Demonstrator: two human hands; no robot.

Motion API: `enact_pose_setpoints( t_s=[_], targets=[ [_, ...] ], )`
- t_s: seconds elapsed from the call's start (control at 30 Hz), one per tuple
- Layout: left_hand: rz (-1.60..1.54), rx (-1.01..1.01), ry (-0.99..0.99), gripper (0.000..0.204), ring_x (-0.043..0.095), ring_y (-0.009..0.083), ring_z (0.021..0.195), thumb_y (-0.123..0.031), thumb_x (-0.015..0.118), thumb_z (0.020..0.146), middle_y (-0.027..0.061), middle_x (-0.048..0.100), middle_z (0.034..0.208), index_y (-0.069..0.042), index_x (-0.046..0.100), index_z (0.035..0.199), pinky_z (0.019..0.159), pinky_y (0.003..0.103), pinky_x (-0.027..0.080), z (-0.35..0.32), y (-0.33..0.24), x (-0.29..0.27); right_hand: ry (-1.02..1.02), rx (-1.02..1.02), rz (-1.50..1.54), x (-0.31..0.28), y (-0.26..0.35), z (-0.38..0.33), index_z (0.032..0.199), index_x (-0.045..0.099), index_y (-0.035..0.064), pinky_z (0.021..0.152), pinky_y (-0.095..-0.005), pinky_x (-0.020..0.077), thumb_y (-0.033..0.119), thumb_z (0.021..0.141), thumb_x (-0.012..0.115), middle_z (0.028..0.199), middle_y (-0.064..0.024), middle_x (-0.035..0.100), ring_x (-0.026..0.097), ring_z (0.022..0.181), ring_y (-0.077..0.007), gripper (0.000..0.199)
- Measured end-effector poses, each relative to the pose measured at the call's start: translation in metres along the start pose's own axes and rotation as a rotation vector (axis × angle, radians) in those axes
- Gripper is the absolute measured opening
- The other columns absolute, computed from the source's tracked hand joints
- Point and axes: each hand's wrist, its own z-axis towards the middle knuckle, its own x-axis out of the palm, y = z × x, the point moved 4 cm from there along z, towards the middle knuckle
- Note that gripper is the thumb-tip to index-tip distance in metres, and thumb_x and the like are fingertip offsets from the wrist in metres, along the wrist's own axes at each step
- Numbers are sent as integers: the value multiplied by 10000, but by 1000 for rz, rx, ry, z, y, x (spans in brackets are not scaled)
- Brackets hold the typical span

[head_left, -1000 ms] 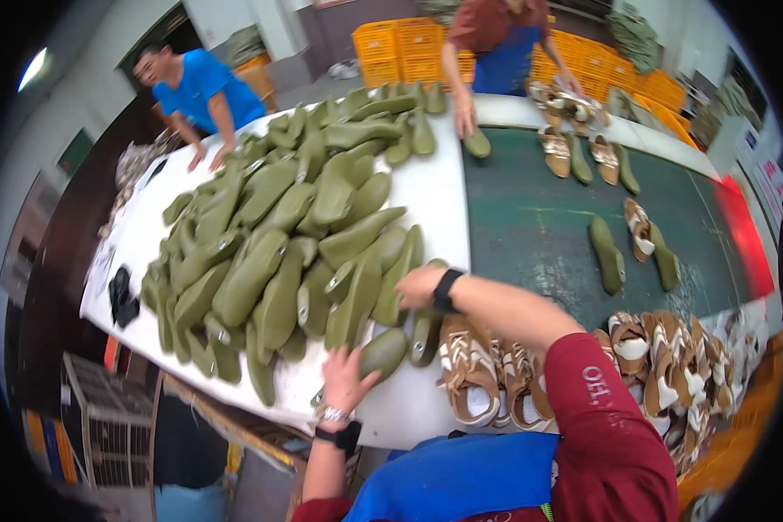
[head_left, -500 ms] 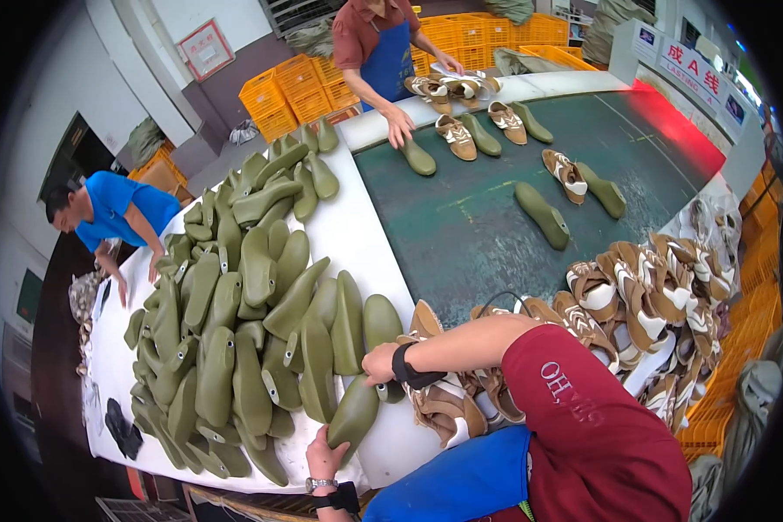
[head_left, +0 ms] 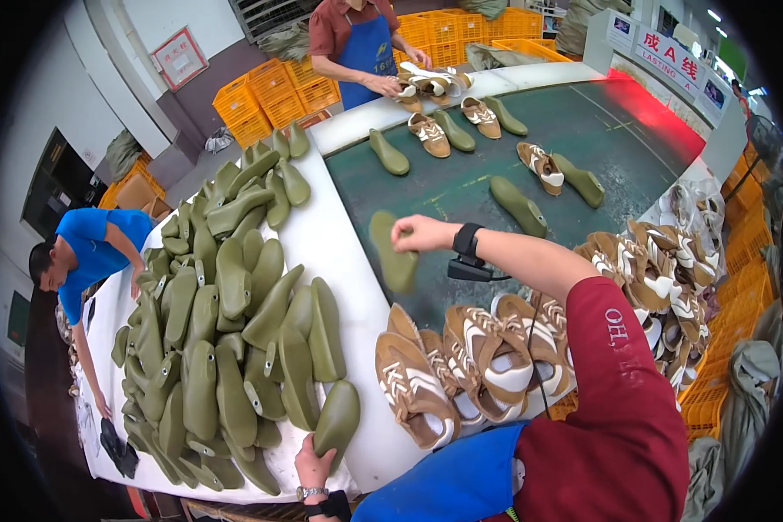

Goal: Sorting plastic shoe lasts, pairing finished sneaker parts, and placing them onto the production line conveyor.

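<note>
My right hand (head_left: 420, 233) grips one green shoe last (head_left: 389, 261) by its side, holding it over the left edge of the dark green conveyor belt (head_left: 426, 204). My left hand (head_left: 311, 467) is at the near edge of the white table (head_left: 311, 237), with its fingers closed on the lower end of another green shoe last (head_left: 339, 419). That last leans by a big heap of green shoe lasts (head_left: 226, 348). Brown and white sneakers (head_left: 418, 391) stand in a row below my right forearm.
On the belt lie several lasts (head_left: 518, 206) and sneakers (head_left: 541, 167). More sneakers (head_left: 661, 261) are piled at right, beside orange crates (head_left: 731, 348). Across the belt a person in a blue apron (head_left: 365, 61) handles shoes. Another person in blue (head_left: 104, 252) reaches toward a black cloth (head_left: 117, 448).
My right hand has lifted a last from the table and carried it up over the belt. My left hand stays at its last. The far person's hand has left a last on the belt.
</note>
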Motion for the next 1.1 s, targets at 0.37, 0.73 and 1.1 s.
enact_pose_setpoints(
  t_s=[0.37, 0.73, 1.1],
  targets=[
    [-14, -42, 104, 596, 631, 375, 834, -221, 779, 611, 219, 651, 896, -48, 545, 1131, 745, 417, 507, 5, 12, 6, 202, 293, -857, -27, -150, -8, 1238, 484, 231, 861, -418, 450, 142, 689, 580, 1108, -187, 588, 565, 1036, -338, 564],
    [-43, 626, -21, 584, 543, 378, 1035, -109, 693, 736, 238, 560, 1135, 15, 444, 1250, 886, 418, 437, 18, -147, -22, 840, 163, -747, -24, 31, -180, 1057, 628, 27, 761, -364, 478, 245, 761, 641, 960, -154, 660, 622, 840, -238, 368],
    [52, 1086, 236, 543, 493, 375, 1063, -223, 647, 756, 211, 522, 1134, -28, 494, 1239, 915, 423, 402, -11, -364, 6, -354, -419, -1065, 113, 69, -316, 646, 639, 64, 582, -422, 454, 229, 648, 600, 671, -121, 633, 586, 629, -330, 170]
  ],
)
